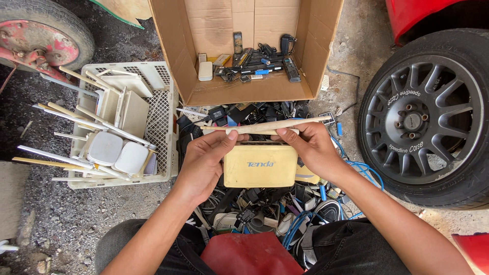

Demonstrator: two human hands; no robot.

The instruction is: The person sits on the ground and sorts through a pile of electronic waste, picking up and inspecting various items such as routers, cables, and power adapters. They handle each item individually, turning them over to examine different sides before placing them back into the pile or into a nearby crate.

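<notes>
Both hands hold a yellowed router (pixel 260 166) up over the pile of cables & adapters (pixel 265 203) on the ground, between the knees. Left hand (pixel 206 158) grips its left end, thumb up on top pressing an antenna (pixel 249 131); right hand (pixel 311 148) grips the right end, fingers closed round the body w/ thumb & forefinger pinching the same antennas. Two antennas are folded flat along the top edge, the upper one (pixel 275 124) sticking out past the right hand.

Judging from the grip: keep the body braced w/ the palms, work the antennas at their hinge end, not mid-shaft — thin plastic, likely to snap if bent. Keep the unit level so nothing drops into the pile.

Router looks like a flat rectangular box, cream-yellow from age, blue logo on the front face, rounded corners, no obvious cracks. Underside & ports hidden.

Nearby: white plastic crate (pixel 162 125) at left w/ more routers, antennas poking out; open cardboard box (pixel 239 91) ahead holding remotes & small electronics; car wheel (pixel 423 119) at right.
</notes>
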